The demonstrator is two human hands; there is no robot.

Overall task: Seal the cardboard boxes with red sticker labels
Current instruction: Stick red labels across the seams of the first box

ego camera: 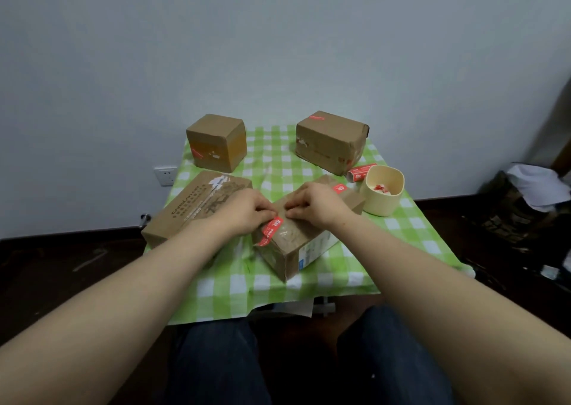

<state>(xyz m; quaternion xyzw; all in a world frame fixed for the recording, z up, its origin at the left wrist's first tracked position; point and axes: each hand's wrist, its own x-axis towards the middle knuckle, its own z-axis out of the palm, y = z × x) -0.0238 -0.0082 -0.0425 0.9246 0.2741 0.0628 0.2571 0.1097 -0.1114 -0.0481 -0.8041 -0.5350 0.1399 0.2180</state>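
Observation:
A long taped cardboard box (296,244) lies at an angle in the middle of the table. A red sticker label (271,227) lies on its near left top edge and folds down the side. My left hand (244,211) pinches the label's upper end with curled fingers. My right hand (315,202) rests on the box top, its fingertips pressing beside the label. Another red label (340,188) sits on the box's far end.
A flat printed box (191,210) lies at the left. Two more boxes (216,141) (330,140) stand at the back, each bearing red stickers. A cream cup (383,189) with sticker scraps and a roll of red labels (361,172) sit at the right on the green checked cloth (386,250).

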